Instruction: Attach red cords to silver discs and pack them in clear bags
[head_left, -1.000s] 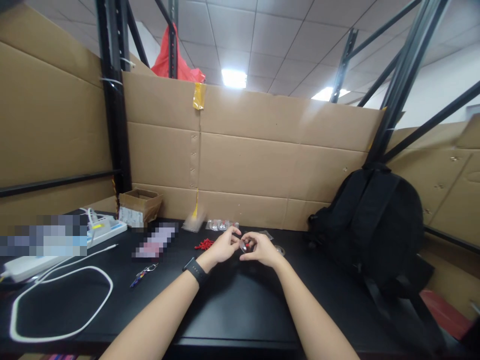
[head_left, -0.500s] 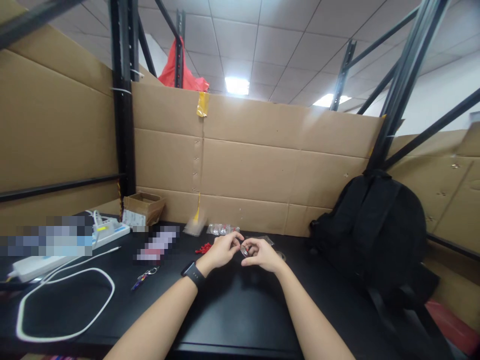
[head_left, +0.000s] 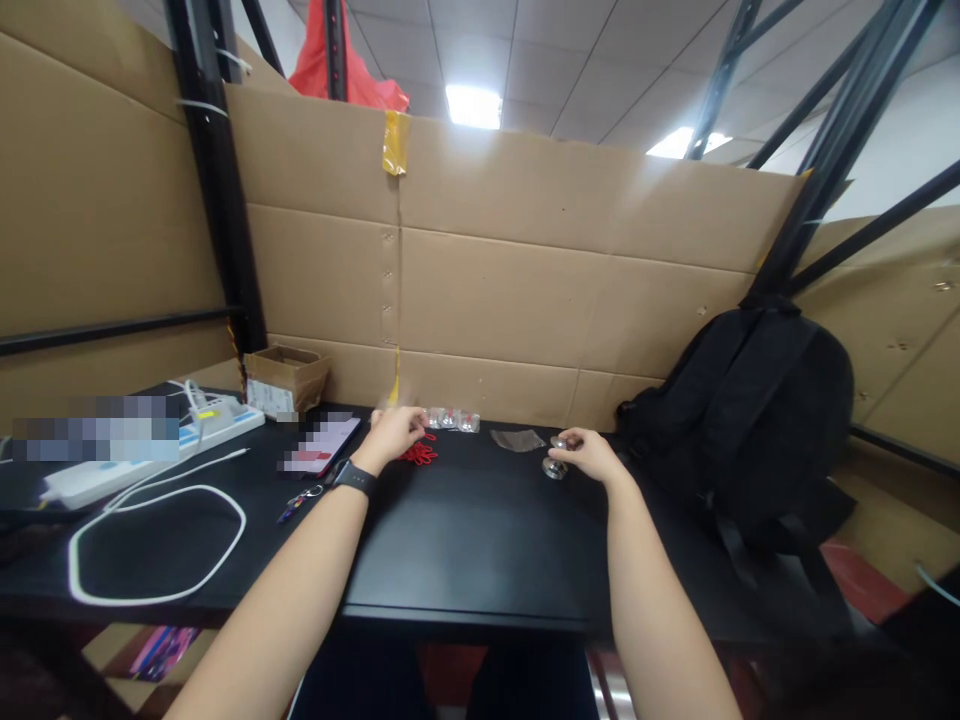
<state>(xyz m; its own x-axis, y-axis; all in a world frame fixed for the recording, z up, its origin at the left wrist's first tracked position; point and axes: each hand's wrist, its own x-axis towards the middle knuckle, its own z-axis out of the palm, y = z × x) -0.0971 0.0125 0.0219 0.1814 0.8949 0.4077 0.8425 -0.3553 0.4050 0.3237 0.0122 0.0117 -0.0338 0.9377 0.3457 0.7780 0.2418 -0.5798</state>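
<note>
On my feed, the right hand [head_left: 592, 460] pinches a clear, round disc [head_left: 558, 442] at its edge, thumb and fingers nearly together. The disc sits at the fingertips, just beside a glossy dome [head_left: 554, 469] on the smooth black table [head_left: 480, 540]. The left hand [head_left: 396, 437] curls beside thin red cords [head_left: 421, 456]; I cannot tell whether it grips any.

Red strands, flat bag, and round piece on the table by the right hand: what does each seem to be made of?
Red strands: cord or soft plastic, perhaps; they look thin and curved, finish too small to tell.
Flat bag: likely clear, slightly shiny plastic film; the dark table shows through.
Round piece: glossy, with bright glints; probably clear plastic, though glass or metal is possible.
</note>
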